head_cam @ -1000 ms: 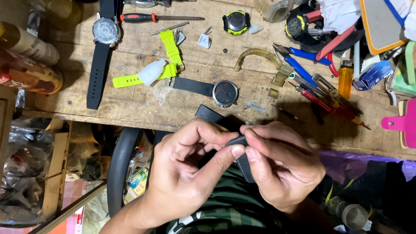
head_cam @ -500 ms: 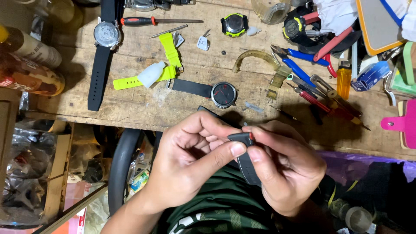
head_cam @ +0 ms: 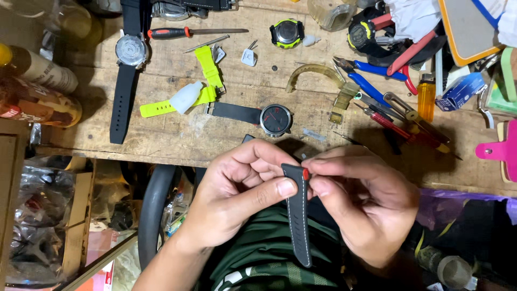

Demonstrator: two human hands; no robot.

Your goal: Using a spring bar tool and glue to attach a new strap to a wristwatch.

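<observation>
- Black strap (head_cam: 299, 215): pinched at its upper end between both hands, just below the bench edge, over the lap; lower length hanging free towards the green shirt (head_cam: 258, 253).
- Left hand (head_cam: 237, 194): closed on strap, thumb pressed against its left edge near the top, fingers curled behind.
- Right hand (head_cam: 361, 205): closed on strap top, thumb and forefinger tips meeting at the small red spot (head_cam: 305, 174) on the end.
- Handling, judged: light, flexible, likely leather or rubber with pale stitching along the edge; bends rather than breaks; matte face, not slippery. End fitting small and fiddly, apt to slip from fingertips. Best held at the edges close to the top, as now, free tail left loose.
- Watch head (head_cam: 276, 119) with one black strap attached: flat on bench (head_cam: 161, 145), just above the hands, apart from them.
- Packages and labels: brown labelled bottle (head_cam: 40, 102) lying at far left bench edge, second pale-labelled bottle (head_cam: 37, 67) above it; small blue box (head_cam: 459, 91) at right, near an orange lighter (head_cam: 426, 99); white nozzle bottle (head_cam: 186, 97) lying on lime strap (head_cam: 207, 75); orange-rimmed board (head_cam: 468, 29) at top right; pink flat tool (head_cam: 498, 151) at right edge. Print too small to judge.
- Other: pliers (head_cam: 371, 73) with blue handles, screwdriver (head_cam: 183, 32) with red handle, second black watch (head_cam: 129, 70) at left.
</observation>
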